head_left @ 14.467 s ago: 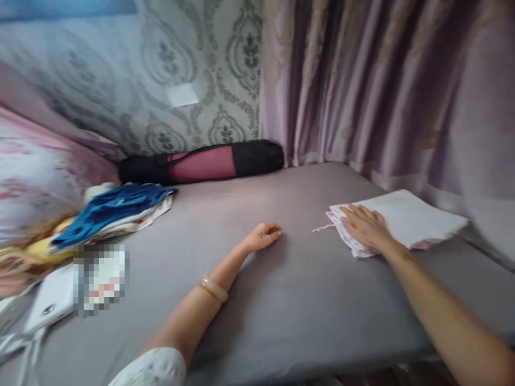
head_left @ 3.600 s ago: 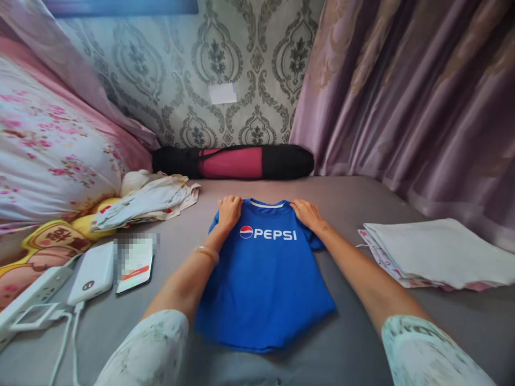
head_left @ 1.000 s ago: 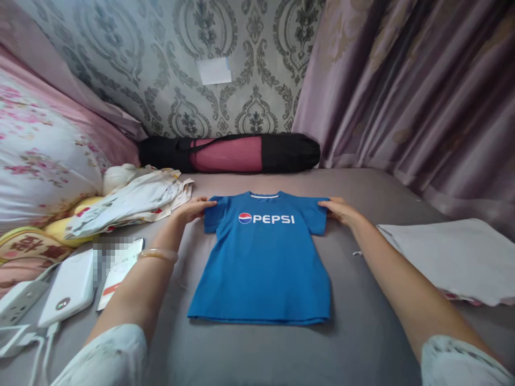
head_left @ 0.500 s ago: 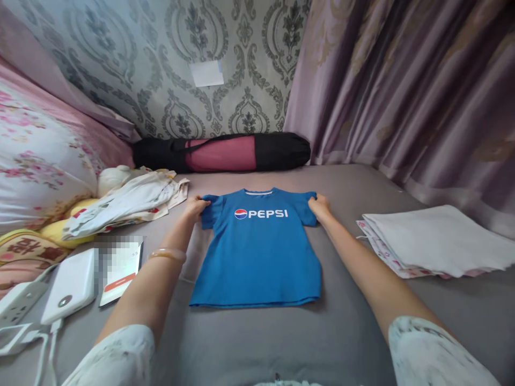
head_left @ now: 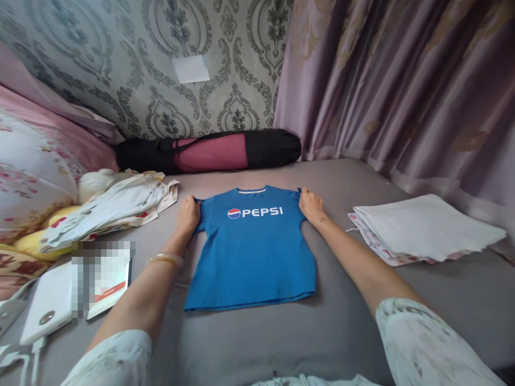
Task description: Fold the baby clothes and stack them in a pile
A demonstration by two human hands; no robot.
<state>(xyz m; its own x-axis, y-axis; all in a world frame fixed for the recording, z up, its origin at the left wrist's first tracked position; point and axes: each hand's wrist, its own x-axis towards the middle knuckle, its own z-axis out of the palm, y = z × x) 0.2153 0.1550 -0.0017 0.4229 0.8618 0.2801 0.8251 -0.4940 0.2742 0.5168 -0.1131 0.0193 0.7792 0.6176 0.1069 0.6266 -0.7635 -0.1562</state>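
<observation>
A blue T-shirt [head_left: 253, 257] with a white PEPSI print lies front side up, spread flat on the grey bed sheet [head_left: 257, 343]. My left hand [head_left: 189, 214] is closed on the sleeve at the left, its fingers partly hidden from me. On the other side my right hand [head_left: 310, 205] grips the outer edge of the right sleeve. The collar points away from me, and the hem lies nearest to me, slightly slanted.
On the right lies a stack of folded white cloth [head_left: 426, 228]. Folded light clothes [head_left: 108, 209] lie at the left, near a phone [head_left: 110, 284] and a white power bank [head_left: 52, 300] with cables. A black-and-pink long bag [head_left: 209, 151] rests against the wall.
The view has turned a little to the right. Both hands still hold the sleeves, but their wrists have rotated, and the sleeves are covered more by the hands.
</observation>
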